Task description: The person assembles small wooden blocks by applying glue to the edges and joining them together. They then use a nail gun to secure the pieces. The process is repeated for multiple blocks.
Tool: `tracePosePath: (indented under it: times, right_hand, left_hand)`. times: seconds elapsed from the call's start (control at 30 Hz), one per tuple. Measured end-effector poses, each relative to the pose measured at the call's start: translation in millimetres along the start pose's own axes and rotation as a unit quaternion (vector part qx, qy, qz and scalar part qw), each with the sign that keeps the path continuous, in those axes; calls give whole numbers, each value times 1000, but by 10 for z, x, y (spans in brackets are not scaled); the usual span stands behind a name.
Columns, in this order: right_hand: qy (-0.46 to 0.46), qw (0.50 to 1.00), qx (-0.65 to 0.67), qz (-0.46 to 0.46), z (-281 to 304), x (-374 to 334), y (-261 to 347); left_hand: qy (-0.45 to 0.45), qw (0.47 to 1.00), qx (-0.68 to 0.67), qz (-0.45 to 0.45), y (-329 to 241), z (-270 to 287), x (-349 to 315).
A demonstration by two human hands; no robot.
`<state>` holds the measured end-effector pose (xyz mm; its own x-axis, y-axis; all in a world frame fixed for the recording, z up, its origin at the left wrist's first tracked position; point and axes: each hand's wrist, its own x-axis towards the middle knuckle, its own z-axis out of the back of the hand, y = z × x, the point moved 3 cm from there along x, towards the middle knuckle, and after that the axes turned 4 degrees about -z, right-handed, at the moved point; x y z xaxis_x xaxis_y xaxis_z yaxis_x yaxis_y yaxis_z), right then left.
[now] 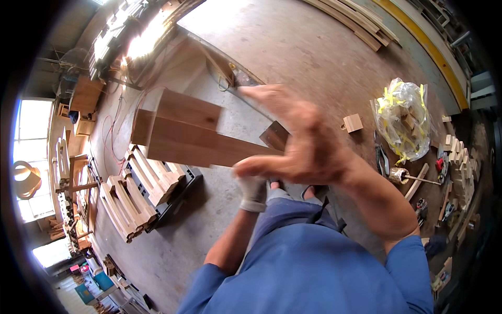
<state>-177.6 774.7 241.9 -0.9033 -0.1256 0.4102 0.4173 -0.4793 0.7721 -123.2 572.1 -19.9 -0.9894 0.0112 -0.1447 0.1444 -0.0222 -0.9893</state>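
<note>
1. Right hand (308, 144): bare, blurred, right of the frame's centre. Your thumb and fingers stand spread wide, not closed on anything; whether your palm touches the wood behind it, you cannot tell from here.
2. Left hand (251, 189): in a pale knitted glove, just below the centre of the frame. Its fingers are largely hidden behind your right hand and the wood, so its grip cannot be told.
3. Brown, block-ended wooden piece (183, 131): left of centre, raised in front of you, its narrower length running right and passing behind your right thumb.
4. Dark brown squared wood end (274, 136): just left of your right palm; whether it belongs to item 3 cannot be told.
5. Pale slatted wooden frames (128, 206): 2 groups at left, on a black base (194, 178) above the grey concrete floor (183, 256).
6. Small pale wooden block (353, 123): right of your right hand, on the brown worktop (293, 49).
7. Clear plastic bag with yellow strips (402, 123): right of item 6.
8. Long brown boards (355, 23): top right.
9. Pale stacked wooden pieces (461, 162): right edge.
10. Tan brimmed hat (27, 180): far left, before a bright window (32, 123).
</note>
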Motion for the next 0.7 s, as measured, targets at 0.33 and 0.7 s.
tracePosePath:
  times: [0.33, 0.7]
  right_hand:
    - [-23, 930, -93, -354, 761, -1984, -919]
    - [-82, 926, -29, -368, 591, -1778, -200]
  left_hand:
    - [-47, 892, -372, 251, -9, 698, 670]
    - [-3, 778, -449, 440, 695, -31, 38]
